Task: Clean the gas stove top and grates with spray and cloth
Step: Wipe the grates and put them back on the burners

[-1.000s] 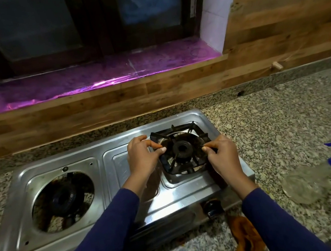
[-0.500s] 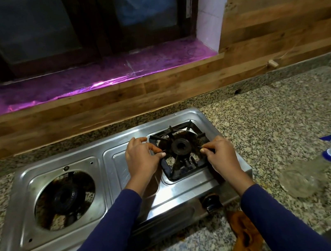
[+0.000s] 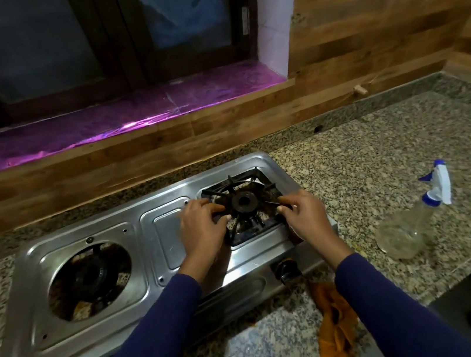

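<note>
A steel two-burner gas stove sits on the granite counter. A black square grate lies over the right burner. My left hand pinches the grate's left side, and my right hand pinches its right side. The left burner is bare, with no grate on it. A clear spray bottle with a white and blue trigger head lies on its side to the right of the stove. An orange cloth lies crumpled on the counter by the front knob.
A wood-panelled wall rises behind the stove, with a purple-lined window sill above it. The granite counter runs right to a corner; its front edge drops off at the lower right.
Both hands stay on the right grate; the grate has settled lower and flatter over the burner. The camera view has shifted slightly.
</note>
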Demonstrator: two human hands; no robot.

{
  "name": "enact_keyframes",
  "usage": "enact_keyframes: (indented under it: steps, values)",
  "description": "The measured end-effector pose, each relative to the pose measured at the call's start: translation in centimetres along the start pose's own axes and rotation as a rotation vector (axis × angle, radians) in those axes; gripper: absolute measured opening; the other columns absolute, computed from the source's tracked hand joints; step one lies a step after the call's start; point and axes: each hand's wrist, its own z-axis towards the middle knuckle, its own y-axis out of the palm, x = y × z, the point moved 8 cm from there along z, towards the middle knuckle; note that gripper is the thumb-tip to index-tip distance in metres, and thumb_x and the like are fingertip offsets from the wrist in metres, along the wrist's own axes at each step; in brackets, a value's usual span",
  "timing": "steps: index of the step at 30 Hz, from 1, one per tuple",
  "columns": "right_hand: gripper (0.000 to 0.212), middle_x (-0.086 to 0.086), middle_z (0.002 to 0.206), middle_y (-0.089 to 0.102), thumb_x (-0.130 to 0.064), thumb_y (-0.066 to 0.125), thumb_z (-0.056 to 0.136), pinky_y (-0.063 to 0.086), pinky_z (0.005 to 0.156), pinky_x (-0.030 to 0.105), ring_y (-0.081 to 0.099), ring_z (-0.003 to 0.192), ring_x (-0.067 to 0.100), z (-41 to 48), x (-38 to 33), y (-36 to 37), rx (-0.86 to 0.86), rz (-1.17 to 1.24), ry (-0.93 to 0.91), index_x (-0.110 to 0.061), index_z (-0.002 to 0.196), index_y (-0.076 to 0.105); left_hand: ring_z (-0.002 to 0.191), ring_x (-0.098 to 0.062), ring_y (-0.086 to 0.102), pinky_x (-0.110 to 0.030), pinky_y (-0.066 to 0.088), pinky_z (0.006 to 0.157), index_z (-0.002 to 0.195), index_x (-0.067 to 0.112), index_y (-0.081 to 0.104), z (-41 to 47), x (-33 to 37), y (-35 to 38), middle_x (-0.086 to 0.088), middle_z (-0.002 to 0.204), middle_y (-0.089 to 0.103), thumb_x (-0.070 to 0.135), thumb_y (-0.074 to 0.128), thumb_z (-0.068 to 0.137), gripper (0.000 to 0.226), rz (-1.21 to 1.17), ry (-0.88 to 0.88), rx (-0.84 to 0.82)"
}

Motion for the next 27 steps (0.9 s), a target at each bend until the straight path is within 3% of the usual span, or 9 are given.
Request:
enact_keyframes:
  steps: [2, 6, 8, 11, 13, 17, 20, 23, 27]
  values:
    - [0.025, -0.004, 0.107, 0.060, -0.019, 0.066, 0.091, 0.057, 0.083, 0.036, 0.061, 0.097, 0.017, -2.4, 0.8, -1.9, 0.065, 0.133, 0.060, -0.019, 0.115, 0.070, 0.123, -0.018, 0.048, -0.028, 0.037, 0.096, 0.109, 0.020, 0.073, -1.9, 2.0, 0.2, 0.001, 0.122, 0.062, 0.031, 0.072, 0.085, 0.027, -0.083, 0.083, -0.018]
    - [0.021, 0.000, 0.109, 0.061, -0.015, 0.062, 0.093, 0.045, 0.068, 0.008, 0.056, 0.090, -0.001, -10.5, 4.1, -5.0, 0.306, 0.202, 0.232, -0.015, 0.114, 0.068, 0.120, -0.013, 0.053, -0.029, 0.043, 0.098, 0.106, 0.021, 0.071, -6.7, 5.8, 1.9, 0.007, 0.113, 0.066, 0.029, 0.070, 0.087, 0.021, -0.214, 0.260, -0.083]
    - [0.022, 0.002, 0.110, 0.061, -0.020, 0.064, 0.092, 0.042, 0.070, 0.010, 0.056, 0.091, 0.005, -14.4, 6.5, -4.4, 0.325, 0.105, 0.335, -0.017, 0.113, 0.066, 0.115, -0.011, 0.056, -0.023, 0.043, 0.095, 0.104, 0.022, 0.071, -9.4, 7.0, 3.2, 0.009, 0.109, 0.067, 0.027, 0.069, 0.087, 0.018, -0.255, 0.317, -0.130]
    - [0.045, 0.003, 0.117, 0.055, -0.038, 0.070, 0.085, 0.050, 0.083, 0.036, 0.055, 0.106, 0.022, -18.3, 10.3, -0.6, 0.088, -0.080, 0.467, -0.021, 0.125, 0.057, 0.106, -0.008, 0.058, -0.019, 0.043, 0.089, 0.105, 0.025, 0.070, -13.1, 7.8, 4.9, 0.010, 0.108, 0.068, 0.029, 0.068, 0.085, 0.020, -0.278, 0.349, -0.225]
    - [0.056, 0.006, 0.120, 0.053, -0.038, 0.073, 0.080, 0.050, 0.088, 0.040, 0.053, 0.110, 0.027, -19.6, 11.5, 1.3, -0.028, -0.143, 0.499, -0.019, 0.129, 0.053, 0.105, -0.006, 0.059, -0.020, 0.045, 0.088, 0.108, 0.027, 0.071, -14.9, 7.1, 5.7, 0.011, 0.109, 0.068, 0.030, 0.069, 0.085, 0.022, -0.290, 0.333, -0.276]
    - [0.029, 0.007, 0.096, 0.062, -0.017, 0.070, 0.077, 0.044, 0.069, 0.031, 0.058, 0.089, 0.025, -19.8, 10.7, 1.8, 0.022, -0.146, 0.427, -0.015, 0.106, 0.068, 0.105, -0.003, 0.060, -0.022, 0.048, 0.090, 0.110, 0.029, 0.070, -16.6, 4.4, 5.1, 0.014, 0.109, 0.068, 0.031, 0.069, 0.086, 0.023, -0.305, 0.296, -0.311]
    - [0.006, 0.000, 0.078, 0.065, -0.023, 0.069, 0.085, 0.038, 0.057, 0.024, 0.060, 0.073, 0.016, -20.8, 8.0, 1.6, 0.075, 0.075, 0.487, -0.017, 0.087, 0.070, 0.103, -0.004, 0.061, -0.024, 0.049, 0.088, 0.109, 0.030, 0.070, -17.6, 1.5, 2.2, 0.014, 0.107, 0.068, 0.031, 0.068, 0.087, 0.022, -0.304, 0.273, -0.269]
    - [0.015, 0.009, 0.073, 0.066, -0.014, 0.060, 0.090, 0.044, 0.054, 0.021, 0.060, 0.069, 0.023, -23.3, 4.9, 4.8, -0.057, 0.480, 0.689, -0.007, 0.079, 0.067, 0.101, -0.004, 0.061, -0.027, 0.052, 0.085, 0.107, 0.029, 0.070, -18.5, -1.9, -2.1, 0.014, 0.105, 0.067, 0.032, 0.066, 0.088, 0.020, -0.339, 0.228, -0.189]
    - [0.019, 0.014, 0.084, 0.076, -0.004, 0.048, 0.091, 0.059, 0.077, 0.035, 0.073, 0.079, 0.025, -27.6, -4.4, 11.3, -0.350, 1.051, 0.901, 0.000, 0.098, 0.065, 0.098, -0.003, 0.063, -0.030, 0.054, 0.081, 0.106, 0.023, 0.072, -19.7, -7.5, -8.7, 0.012, 0.103, 0.068, 0.026, 0.065, 0.090, 0.018, -0.409, 0.159, -0.061]
